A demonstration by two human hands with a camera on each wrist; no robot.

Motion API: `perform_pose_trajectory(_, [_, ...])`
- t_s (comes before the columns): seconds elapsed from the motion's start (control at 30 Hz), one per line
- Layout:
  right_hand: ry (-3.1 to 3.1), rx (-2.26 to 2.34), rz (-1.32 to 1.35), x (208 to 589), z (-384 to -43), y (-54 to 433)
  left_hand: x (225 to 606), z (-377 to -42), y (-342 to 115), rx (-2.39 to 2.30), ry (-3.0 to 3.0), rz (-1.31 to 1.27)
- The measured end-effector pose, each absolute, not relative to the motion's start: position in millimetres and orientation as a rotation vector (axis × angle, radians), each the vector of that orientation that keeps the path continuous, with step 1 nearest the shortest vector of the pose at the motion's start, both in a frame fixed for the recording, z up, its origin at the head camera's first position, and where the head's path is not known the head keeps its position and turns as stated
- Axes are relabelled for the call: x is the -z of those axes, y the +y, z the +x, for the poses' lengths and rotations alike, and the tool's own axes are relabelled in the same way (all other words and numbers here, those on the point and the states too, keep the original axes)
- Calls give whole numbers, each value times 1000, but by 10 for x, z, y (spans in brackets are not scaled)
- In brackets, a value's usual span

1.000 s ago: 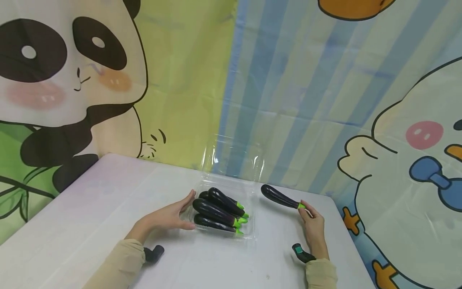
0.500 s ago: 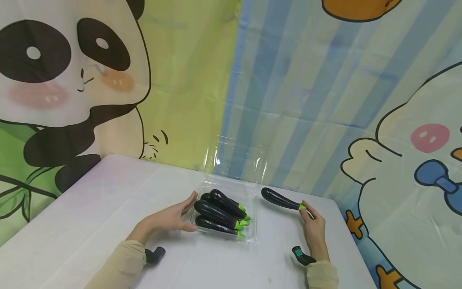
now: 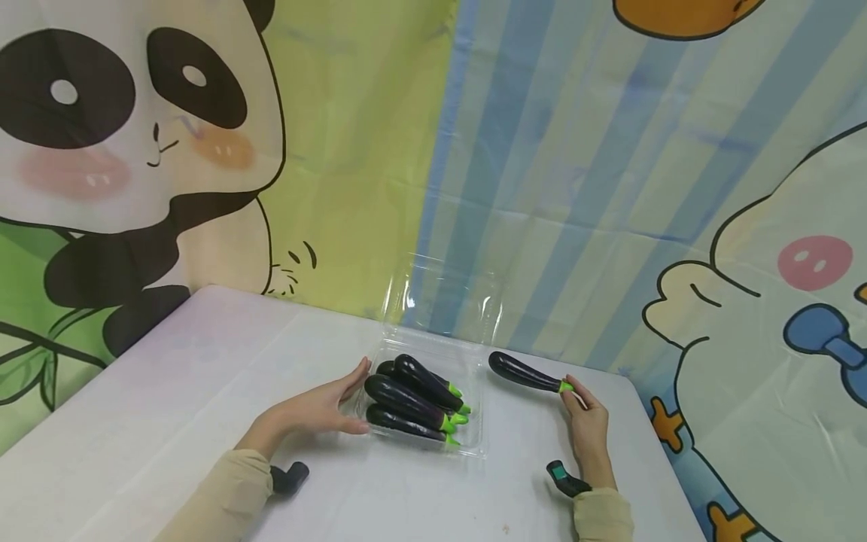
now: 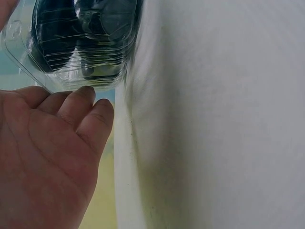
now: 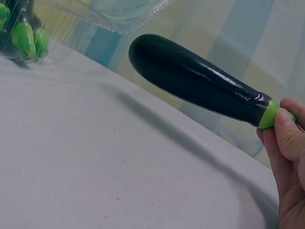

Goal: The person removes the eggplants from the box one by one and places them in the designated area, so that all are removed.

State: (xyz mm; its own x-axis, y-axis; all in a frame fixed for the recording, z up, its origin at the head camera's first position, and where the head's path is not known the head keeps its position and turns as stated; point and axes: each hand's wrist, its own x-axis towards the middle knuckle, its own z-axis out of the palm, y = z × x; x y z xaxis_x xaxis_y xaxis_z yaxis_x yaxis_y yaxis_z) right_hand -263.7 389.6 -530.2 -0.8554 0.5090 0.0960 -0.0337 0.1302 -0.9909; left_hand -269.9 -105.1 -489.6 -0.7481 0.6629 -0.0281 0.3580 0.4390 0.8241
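Note:
A clear plastic clamshell box [image 3: 474, 436] stands on the table with its lid raised behind it. Several dark purple eggplants [image 3: 404, 400] lie inside, their green stem ends pointing right. At the box's left side is my left hand [image 3: 314, 406], thumb near the front corner and fingers along the wall; in the left wrist view its fingertips [image 4: 86, 93] are right at the box's edge. To the right of the box, my right hand [image 3: 588, 421] pinches another eggplant [image 5: 195, 81] by its green stem end, tilted above the table with a shadow below.
A white-covered table [image 3: 379, 497] carries everything. Behind it hangs a printed cloth backdrop [image 3: 352, 150] with a panda and a white cartoon bird. The open lid [image 3: 440, 293] reaches up close in front of that cloth. A dark wrist-worn device [image 3: 567, 479] sits on each arm.
The head view has shifted slightly. Both hands, the held eggplant and the box stay nearly where they were.

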Motion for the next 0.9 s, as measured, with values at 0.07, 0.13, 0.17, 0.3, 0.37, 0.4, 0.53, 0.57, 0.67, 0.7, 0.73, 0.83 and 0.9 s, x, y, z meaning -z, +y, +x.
perform_pose_trajectory(0.07, [-2001, -1770, -465, 5308, -2651, 3897, 4898, -2700, -1050, -1219, 2350, 871])
perform_pose_trajectory(0.13, [-2004, -1762, -465, 5308, -2661, 3894, 4895, -2700, -1050, -1217, 2350, 867])
perform_pose_trajectory(0.17, [-2016, -1749, -462, 5309, -2665, 3893, 4893, -2700, -1050, -1216, 2349, 866])
perform_pose_trajectory(0.3, [-2048, -1707, -467, 5308, -2677, 3895, 4883, -2701, -1049, -1215, 2349, 862])
perform_pose_trajectory(0.37, [-2079, -1681, -476, 5313, -2686, 3903, 4880, -2701, -1048, -1213, 2350, 862])
perform_pose_trajectory(0.4, [-2087, -1681, -483, 5316, -2690, 3907, 4880, -2701, -1046, -1211, 2352, 863])
perform_pose_trajectory(0.53, [-2127, -1676, -483, 5318, -2704, 3913, 4877, -2691, -1049, -1212, 2356, 862])
perform_pose_trajectory(0.57, [-2131, -1680, -485, 5318, -2707, 3912, 4876, -2689, -1050, -1212, 2355, 862])
perform_pose_trajectory(0.67, [-2141, -1676, -476, 5322, -2710, 3910, 4872, -2686, -1050, -1219, 2349, 858])
perform_pose_trajectory(0.7, [-2137, -1678, -474, 5322, -2709, 3910, 4872, -2686, -1049, -1216, 2350, 857])
perform_pose_trajectory(0.73, [-2137, -1680, -474, 5324, -2708, 3910, 4871, -2688, -1049, -1214, 2352, 857])
perform_pose_trajectory(0.83, [-2131, -1686, -483, 5328, -2704, 3912, 4873, -2692, -1046, -1200, 2361, 857])
perform_pose_trajectory(0.9, [-2134, -1686, -488, 5327, -2699, 3911, 4872, -2693, -1045, -1197, 2361, 856])
